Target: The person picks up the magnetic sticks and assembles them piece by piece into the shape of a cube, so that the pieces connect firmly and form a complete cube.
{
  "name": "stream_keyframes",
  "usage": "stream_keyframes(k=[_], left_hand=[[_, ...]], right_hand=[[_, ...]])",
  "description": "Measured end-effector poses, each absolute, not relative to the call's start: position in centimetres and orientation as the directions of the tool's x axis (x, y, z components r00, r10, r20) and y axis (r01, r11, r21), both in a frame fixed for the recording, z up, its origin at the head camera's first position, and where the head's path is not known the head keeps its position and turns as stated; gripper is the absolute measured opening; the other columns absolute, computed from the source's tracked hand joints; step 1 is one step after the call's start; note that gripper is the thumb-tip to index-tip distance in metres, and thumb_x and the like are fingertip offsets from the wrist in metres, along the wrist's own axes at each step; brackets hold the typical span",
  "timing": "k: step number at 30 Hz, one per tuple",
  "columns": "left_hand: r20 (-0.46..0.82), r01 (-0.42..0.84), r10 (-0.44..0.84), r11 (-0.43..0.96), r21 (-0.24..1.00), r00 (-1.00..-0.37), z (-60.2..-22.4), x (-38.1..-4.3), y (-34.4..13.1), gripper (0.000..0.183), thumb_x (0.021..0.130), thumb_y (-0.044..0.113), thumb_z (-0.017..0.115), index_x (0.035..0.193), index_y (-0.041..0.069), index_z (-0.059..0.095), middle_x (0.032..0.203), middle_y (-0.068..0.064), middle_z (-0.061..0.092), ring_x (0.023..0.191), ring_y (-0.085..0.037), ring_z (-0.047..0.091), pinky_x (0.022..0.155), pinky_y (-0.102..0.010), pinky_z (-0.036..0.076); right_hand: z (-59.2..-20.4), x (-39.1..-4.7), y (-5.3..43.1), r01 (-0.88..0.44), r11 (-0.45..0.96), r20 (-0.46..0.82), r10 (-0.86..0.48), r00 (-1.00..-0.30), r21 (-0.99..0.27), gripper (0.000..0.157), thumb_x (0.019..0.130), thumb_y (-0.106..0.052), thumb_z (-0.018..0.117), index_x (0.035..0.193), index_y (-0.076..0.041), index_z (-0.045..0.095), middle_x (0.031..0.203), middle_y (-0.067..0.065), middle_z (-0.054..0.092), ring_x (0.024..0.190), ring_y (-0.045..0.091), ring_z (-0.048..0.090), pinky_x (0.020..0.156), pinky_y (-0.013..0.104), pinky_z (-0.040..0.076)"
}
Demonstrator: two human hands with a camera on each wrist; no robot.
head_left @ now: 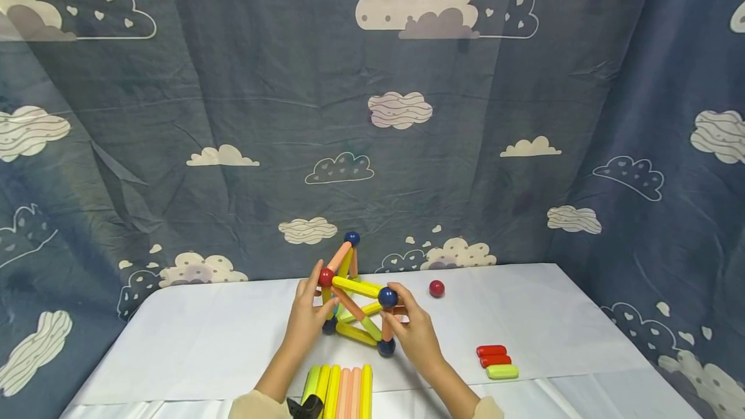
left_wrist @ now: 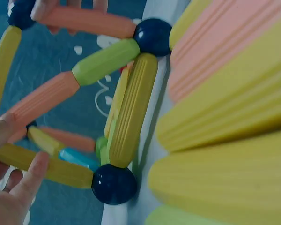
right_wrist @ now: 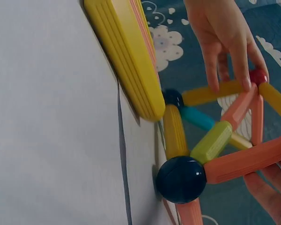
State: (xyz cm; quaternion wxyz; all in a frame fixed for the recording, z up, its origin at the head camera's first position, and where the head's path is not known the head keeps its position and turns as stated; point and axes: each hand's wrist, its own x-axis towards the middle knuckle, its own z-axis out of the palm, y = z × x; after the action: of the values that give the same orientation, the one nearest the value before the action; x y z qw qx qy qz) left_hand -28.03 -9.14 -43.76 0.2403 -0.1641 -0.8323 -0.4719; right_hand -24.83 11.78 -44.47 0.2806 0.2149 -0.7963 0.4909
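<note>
A frame of chunky ridged rods and balls stands on the table between both hands. My left hand (head_left: pixel 306 311) grips its left upright yellow rod (left_wrist: pixel 68 171), just under a red ball (head_left: pixel 326 277). On the right, my right hand (head_left: pixel 416 333) holds the upright orange rod (right_wrist: pixel 248 161), with its index finger by the upper blue ball (head_left: pixel 388 297). A yellow rod (head_left: pixel 357 286) joins these two balls across the top. An orange rod with a lime rod (head_left: pixel 370 328) slants down to the lower blue ball (head_left: pixel 387 348). Behind rises a peak topped by another blue ball (head_left: pixel 352 238).
Several yellow, pink and lime rods (head_left: pixel 332 393) lie side by side at the front of the white table (head_left: pixel 215 341). A loose red ball (head_left: pixel 436 288) is at the back right. Nearer sit two short red rods (head_left: pixel 492 350) and a short lime rod (head_left: pixel 502 372). Cloud-printed cloth hangs behind.
</note>
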Motion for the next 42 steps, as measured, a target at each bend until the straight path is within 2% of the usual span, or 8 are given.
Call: stream_keyframes(k=[5,10,16,20,24,31,37,42], left_hand=[[0.457,0.446,0.098,0.467,0.763,-0.884,-43.4,-29.5,-9.9,0.078,0.082,0.012,0.065,0.144,0.022,0.019,0.121,-0.013,0.043,0.096,-0.026,0.048,0.069,-0.025,0.050],[0.407,0.430,0.156,0.467,0.772,-0.900,-42.9,-30.4,-10.6,0.082,0.083,0.012,0.065,0.145,0.028,0.013,0.122,-0.014,0.044,0.101,-0.027,0.049,0.075,-0.032,0.050],[0.388,0.412,0.146,0.423,0.807,-0.910,-42.8,-30.1,-10.5,0.077,0.085,0.002,0.059,0.144,0.025,0.016,0.132,-0.017,0.031,0.107,-0.033,0.042,0.080,-0.038,0.047],[0.499,0.452,-0.009,0.410,0.793,-0.867,-42.8,-29.1,-9.1,0.066,0.081,-0.005,0.053,0.139,0.017,0.030,0.132,-0.017,0.028,0.105,-0.032,0.038,0.080,-0.044,0.044],[0.618,0.531,-0.098,0.417,0.737,-0.780,-42.5,-27.6,-7.1,0.049,0.085,-0.002,0.054,0.130,0.011,0.041,0.125,-0.014,0.033,0.100,-0.029,0.041,0.079,-0.045,0.044],[0.675,0.638,0.133,0.497,0.588,-0.725,-42.0,-25.1,-4.0,0.047,0.084,0.019,0.063,0.128,0.022,0.045,0.125,-0.002,0.038,0.107,-0.019,0.045,0.085,-0.040,0.045],[0.689,0.675,0.205,0.516,0.528,-0.695,-42.1,-24.8,-3.2,0.038,0.080,0.020,0.069,0.116,0.015,0.056,0.120,-0.004,0.046,0.111,-0.019,0.045,0.090,-0.037,0.041],[0.672,0.658,0.202,0.526,0.539,-0.712,-42.0,-24.9,-3.6,0.035,0.080,0.019,0.069,0.113,0.015,0.057,0.119,-0.005,0.046,0.110,-0.018,0.046,0.090,-0.033,0.042]], right_hand=[[-44.6,-24.7,10.6,-0.622,0.409,0.659,-0.065,-0.750,-0.668,0.057,0.077,0.001,0.068,0.126,-0.018,0.045,0.101,0.008,0.061,0.081,0.017,0.061,0.064,0.025,0.052],[-44.3,-24.5,9.9,-0.612,0.388,0.637,-0.078,-0.767,-0.689,0.057,0.078,-0.003,0.068,0.126,-0.020,0.043,0.106,0.009,0.058,0.083,0.018,0.060,0.065,0.020,0.050],[-43.7,-24.6,11.5,-0.648,0.372,0.677,-0.067,-0.733,-0.665,0.042,0.084,-0.005,0.062,0.124,-0.008,0.047,0.097,0.013,0.057,0.085,0.022,0.059,0.072,0.029,0.051],[-45.9,-27.0,13.7,-0.609,0.449,0.685,0.011,-0.729,-0.654,0.030,0.090,-0.011,0.056,0.119,-0.007,0.051,0.100,0.013,0.056,0.090,0.017,0.055,0.077,0.030,0.048],[-47.3,-28.3,15.2,-0.500,0.508,0.600,0.041,-0.799,-0.701,0.030,0.089,-0.011,0.057,0.118,-0.006,0.053,0.111,0.013,0.054,0.100,0.026,0.052,0.085,0.040,0.044],[-49.0,-29.5,16.5,-0.274,0.614,0.343,-0.005,-0.939,-0.741,0.042,0.086,-0.011,0.061,0.126,-0.008,0.049,0.128,0.014,0.048,0.119,0.032,0.041,0.096,0.046,0.034],[-49.3,-29.8,16.8,-0.264,0.656,0.329,-0.026,-0.944,-0.707,0.034,0.085,-0.010,0.062,0.118,-0.007,0.056,0.117,0.011,0.056,0.110,0.028,0.050,0.091,0.042,0.039],[-49.0,-29.6,16.9,-0.269,0.667,0.322,-0.045,-0.946,-0.695,0.028,0.082,-0.010,0.065,0.109,-0.008,0.059,0.102,0.006,0.061,0.093,0.021,0.057,0.082,0.037,0.047]])
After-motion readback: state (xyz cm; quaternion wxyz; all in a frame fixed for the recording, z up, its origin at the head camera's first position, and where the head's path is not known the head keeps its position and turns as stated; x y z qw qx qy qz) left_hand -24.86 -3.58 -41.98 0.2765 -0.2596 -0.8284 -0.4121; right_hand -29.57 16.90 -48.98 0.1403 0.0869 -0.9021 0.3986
